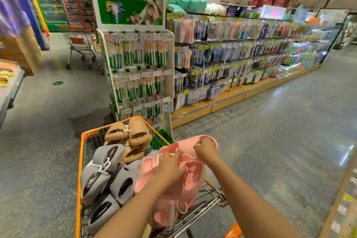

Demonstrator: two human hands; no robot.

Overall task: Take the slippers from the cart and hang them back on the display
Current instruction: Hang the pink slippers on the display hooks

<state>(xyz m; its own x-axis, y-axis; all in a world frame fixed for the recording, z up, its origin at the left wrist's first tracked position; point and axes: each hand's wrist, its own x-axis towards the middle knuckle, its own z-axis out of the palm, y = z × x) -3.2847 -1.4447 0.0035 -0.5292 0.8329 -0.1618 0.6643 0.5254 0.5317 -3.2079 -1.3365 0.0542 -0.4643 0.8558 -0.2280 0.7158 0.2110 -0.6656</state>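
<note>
A: Which step is this?

B: The pick-up, I'd judge. Both hands are over the cart [83, 160]. The left hand [170, 162] has its fingers [176, 155] curled into the pile of pink slippers [185, 179], at a white plastic hanger [164, 155]. The right hand [205, 149] is clenched on the same pair's hanger, just right of the left fingers.

A: And the rest of the load?

B: Left of the fingers lie grey slippers [108, 176]; beyond the fingers, at the cart's far end, tan slippers [129, 135]. All are unhung.

A: Where do they go?

B: No slipper display shows (motion blur doesn't help). Past the fingers stands a toothbrush rack [139, 69], and further off to the right a long shelf aisle [241, 54].

A: Next move?

B: Probably lifting the pink pair free by the hanger without snagging neighbouring hangers, then carrying it to the display.
</note>
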